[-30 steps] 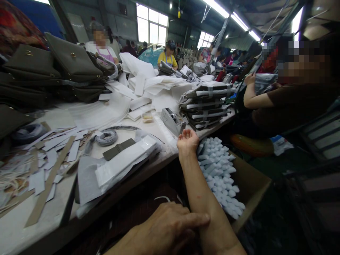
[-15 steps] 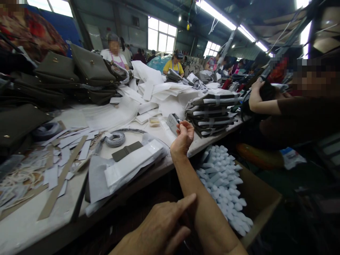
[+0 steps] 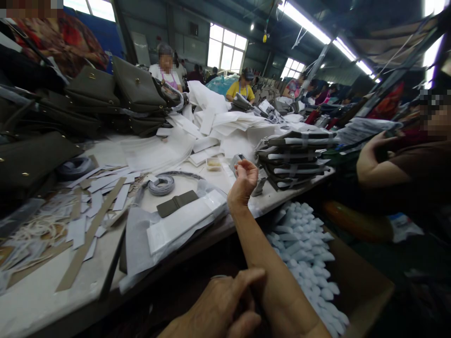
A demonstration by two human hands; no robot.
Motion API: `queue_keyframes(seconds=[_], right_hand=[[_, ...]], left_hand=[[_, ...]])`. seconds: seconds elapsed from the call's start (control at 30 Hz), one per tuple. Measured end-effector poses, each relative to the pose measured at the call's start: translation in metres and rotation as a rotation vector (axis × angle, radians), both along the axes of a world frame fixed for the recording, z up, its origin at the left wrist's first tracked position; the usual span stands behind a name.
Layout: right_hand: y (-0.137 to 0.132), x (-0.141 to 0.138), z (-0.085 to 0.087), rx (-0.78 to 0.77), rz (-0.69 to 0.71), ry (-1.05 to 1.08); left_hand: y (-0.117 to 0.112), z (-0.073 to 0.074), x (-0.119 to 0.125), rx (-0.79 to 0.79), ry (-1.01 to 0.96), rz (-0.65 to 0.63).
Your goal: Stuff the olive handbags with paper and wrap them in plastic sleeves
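My right hand [image 3: 244, 181] reaches over the table edge, palm up, with its fingers curled in front of a grey tape dispenser [image 3: 235, 160]. What the fingers pinch, if anything, is hidden. My left hand [image 3: 216, 306] is low at the bottom, fingers bent, its thumb resting against my right forearm, nothing in it. Left of the right hand lie white packets in clear plastic [image 3: 183, 219] and an olive strip [image 3: 177, 202].
A cardboard box [image 3: 357, 284] of white wrapped pieces [image 3: 303, 251] stands below the table edge. A stack of banded dark pieces [image 3: 296, 157], a grey cord coil [image 3: 161, 184], paper strips [image 3: 102, 187] and olive bags [image 3: 137, 89] crowd the table. A person's arm [image 3: 380, 171] is at the right.
My right hand rose from the table edge to the tape dispenser and curled its fingers. My left hand went from flat on the forearm to bent fingers. The view shifted left.
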State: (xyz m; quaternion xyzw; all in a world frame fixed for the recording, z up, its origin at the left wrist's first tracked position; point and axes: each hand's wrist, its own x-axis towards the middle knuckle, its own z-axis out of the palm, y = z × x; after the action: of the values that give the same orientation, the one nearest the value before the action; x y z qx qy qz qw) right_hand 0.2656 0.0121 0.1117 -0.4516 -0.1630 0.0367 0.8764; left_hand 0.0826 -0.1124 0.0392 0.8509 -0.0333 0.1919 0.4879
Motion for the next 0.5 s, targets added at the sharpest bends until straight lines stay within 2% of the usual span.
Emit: queue_keyframes(seconds=[0.07, 0.2, 0.27, 0.43, 0.5], right_hand=[[0.003, -0.002, 0.000, 0.003, -0.001, -0.046], [0.008, -0.005, -0.004, -0.036, -0.010, -0.157], [0.009, -0.005, -0.006, -0.084, -0.033, -0.249], [0.011, -0.005, -0.011, -0.135, -0.059, -0.353], [0.011, -0.006, -0.011, -0.134, -0.044, -0.328]], left_hand=[[0.004, 0.007, -0.002, -0.042, 0.035, 0.034], [0.010, 0.024, -0.007, -0.034, 0.223, -0.058], [0.010, 0.026, -0.008, -0.034, 0.257, -0.088], [0.005, 0.011, -0.007, 0.016, 0.180, -0.156], [0.005, 0.002, -0.004, 0.035, 0.127, -0.094]])
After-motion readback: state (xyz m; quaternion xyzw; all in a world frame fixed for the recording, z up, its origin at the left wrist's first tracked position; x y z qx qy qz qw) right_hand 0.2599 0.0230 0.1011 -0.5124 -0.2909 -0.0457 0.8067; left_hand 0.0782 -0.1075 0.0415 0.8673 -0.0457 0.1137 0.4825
